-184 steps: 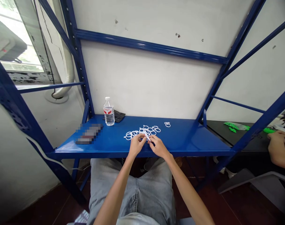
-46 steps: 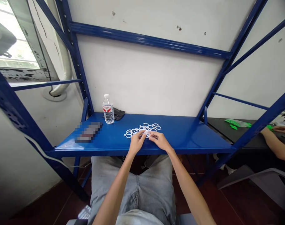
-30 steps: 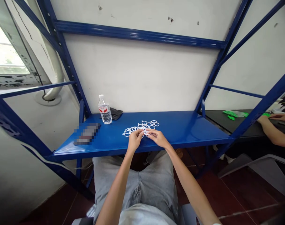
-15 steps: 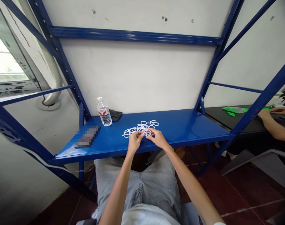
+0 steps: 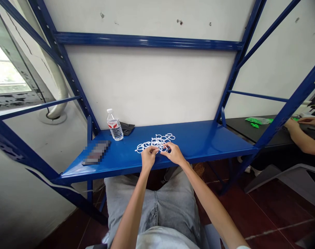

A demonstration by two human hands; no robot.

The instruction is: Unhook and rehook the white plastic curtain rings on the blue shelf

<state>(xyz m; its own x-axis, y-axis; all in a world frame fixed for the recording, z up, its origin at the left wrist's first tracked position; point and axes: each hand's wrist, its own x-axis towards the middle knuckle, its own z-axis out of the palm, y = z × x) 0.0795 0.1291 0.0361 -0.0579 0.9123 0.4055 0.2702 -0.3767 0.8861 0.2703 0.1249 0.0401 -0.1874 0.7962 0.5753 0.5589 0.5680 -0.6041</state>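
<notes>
- Over the front of the shelf (image 5: 199, 145), a white ring (image 5: 163, 151) sits between the two hands, just in front of the pile (image 5: 147, 144) of similar rings.
- Right hand (image 5: 174, 153): thumb and forefinger form a narrow curve, holding the ring by its edge.
- Left hand (image 5: 148, 155): thumb and forefinger are drawn close together at the ring's left side; whether they grip a part there is too small to tell.
- Good handling, as a judgement: pinch lightly, since so thin a rim could bend; steady it with one hand while the other makes small adjustments; keep the fingertips off the neighbouring rings so that none snag.
</notes>
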